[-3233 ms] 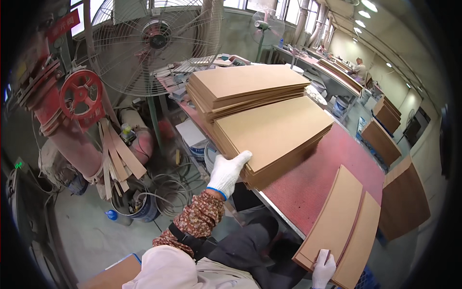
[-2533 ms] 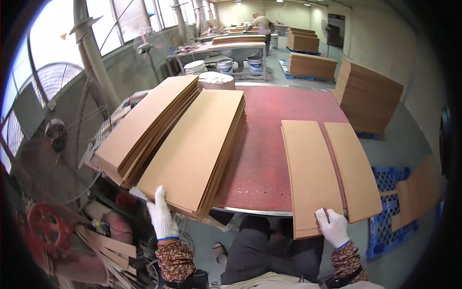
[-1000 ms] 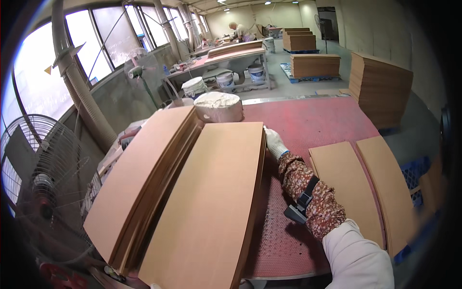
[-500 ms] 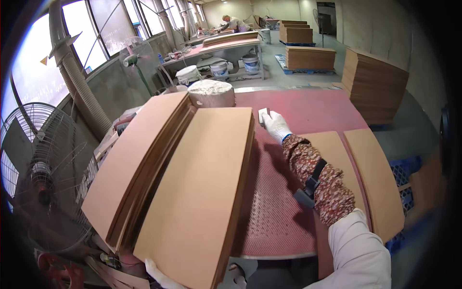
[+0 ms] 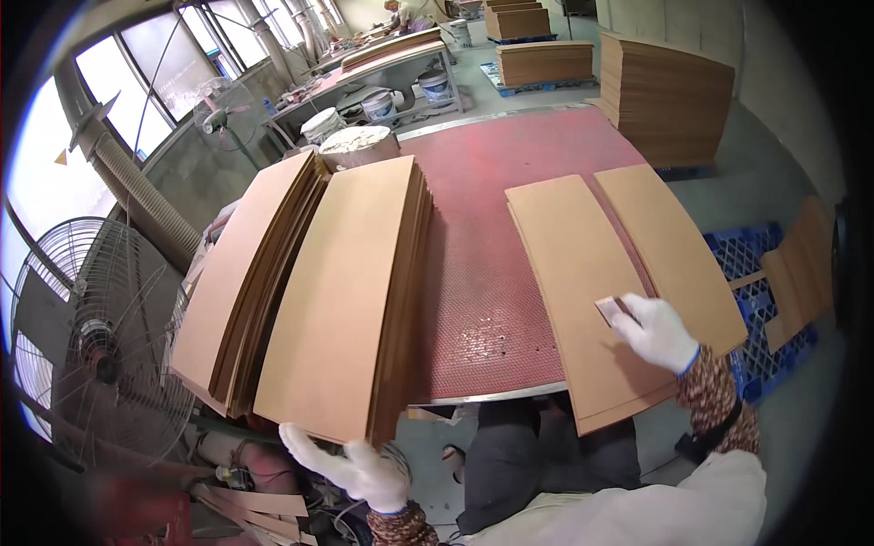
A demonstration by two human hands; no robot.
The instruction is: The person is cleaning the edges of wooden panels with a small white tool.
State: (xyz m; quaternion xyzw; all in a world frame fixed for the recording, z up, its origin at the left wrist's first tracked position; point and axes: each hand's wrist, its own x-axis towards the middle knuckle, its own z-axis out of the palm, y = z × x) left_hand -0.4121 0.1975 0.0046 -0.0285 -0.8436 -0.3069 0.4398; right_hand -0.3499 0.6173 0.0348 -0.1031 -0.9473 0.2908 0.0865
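Note:
My right hand (image 5: 663, 335), in a white knitted glove, grips a small pale block (image 5: 607, 310) with a darker side, perhaps a sanding block. It is over the near part of a brown board (image 5: 574, 237) on the right of the red table. My left hand (image 5: 355, 471), also gloved, is at the near end of a tall stack of boards (image 5: 341, 273). Its fingers are stretched out along the edge, thumb apart; whether it presses the top board I cannot tell. Another board stack (image 5: 246, 273) stands to its left.
A second board (image 5: 669, 237) lies at the right edge of the red textured table (image 5: 482, 200). A white tub (image 5: 360, 146) stands behind the stacks. A large caged fan (image 5: 96, 346) is at the left. Blue pallets (image 5: 751, 264) lie to the right. A person (image 5: 410, 16) works far back.
My right hand has come back from the table's far middle to the right-hand board, still with the block. My left hand shows more fully, and the view has shifted.

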